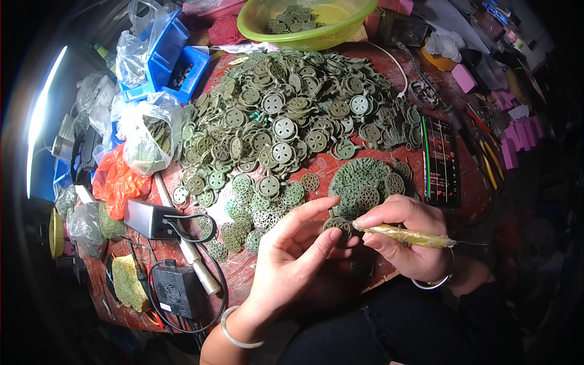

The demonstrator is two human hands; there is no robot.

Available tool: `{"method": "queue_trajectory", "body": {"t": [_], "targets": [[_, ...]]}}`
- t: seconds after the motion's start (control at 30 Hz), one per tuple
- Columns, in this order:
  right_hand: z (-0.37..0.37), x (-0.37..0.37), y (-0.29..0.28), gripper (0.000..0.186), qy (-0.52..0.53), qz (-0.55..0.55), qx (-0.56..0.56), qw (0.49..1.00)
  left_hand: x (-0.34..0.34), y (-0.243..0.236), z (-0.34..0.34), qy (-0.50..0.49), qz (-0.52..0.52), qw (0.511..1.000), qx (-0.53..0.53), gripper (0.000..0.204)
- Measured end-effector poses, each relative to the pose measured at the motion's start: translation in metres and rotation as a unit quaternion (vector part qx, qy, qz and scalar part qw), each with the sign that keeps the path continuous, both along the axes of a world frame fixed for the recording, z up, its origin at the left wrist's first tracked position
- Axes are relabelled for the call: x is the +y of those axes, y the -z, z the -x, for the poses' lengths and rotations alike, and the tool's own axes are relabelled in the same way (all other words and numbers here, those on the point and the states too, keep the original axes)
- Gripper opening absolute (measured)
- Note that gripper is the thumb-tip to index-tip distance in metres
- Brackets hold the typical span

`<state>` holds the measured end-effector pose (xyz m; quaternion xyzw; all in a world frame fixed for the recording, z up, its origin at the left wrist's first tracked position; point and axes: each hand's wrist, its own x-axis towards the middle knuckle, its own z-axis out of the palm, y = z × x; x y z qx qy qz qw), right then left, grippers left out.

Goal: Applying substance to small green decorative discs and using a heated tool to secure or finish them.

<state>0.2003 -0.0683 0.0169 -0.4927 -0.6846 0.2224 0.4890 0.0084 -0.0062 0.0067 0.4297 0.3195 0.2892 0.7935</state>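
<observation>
Head view is showing the left hand point(292, 255) pinching a small green disc point(338, 225) at the desk's point(243, 267) near edge, while the right hand point(404, 234) is gripping a yellow-wrapped tool point(407, 236). Its long axis is running left-right, tip pointing left at the disc. A slipping tip could be jabbing fingertips.

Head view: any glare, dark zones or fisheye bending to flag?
Head view: a blown-out white light strip glares at the left rim; corners vignette to black; table edge bows from fisheye; left hand, right hand and the disc pile are evenly lit and sharp.
</observation>
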Motion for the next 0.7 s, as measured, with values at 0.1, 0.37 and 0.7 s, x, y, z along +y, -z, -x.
{"method": "queue_trajectory", "body": {"t": [0.1,0.37,0.7], "targets": [[0.0011,0.0006,0.0010,0.021,-0.006,-0.009,-0.006,1.000,0.0002,0.0010,0.0012,0.000,0.009,1.000,-0.002,0.041],[0.0025,-0.0017,0.0020,0.027,-0.016,-0.043,-0.038,0.998,0.0024,-0.0037,0.0016,0.011,0.009,1.000,0.019,0.039],[0.0033,-0.0013,-0.0025,0.031,-0.025,-0.069,-0.070,0.995,0.0041,0.0037,0.0044,0.013,0.011,1.000,-0.003,0.035]]}}
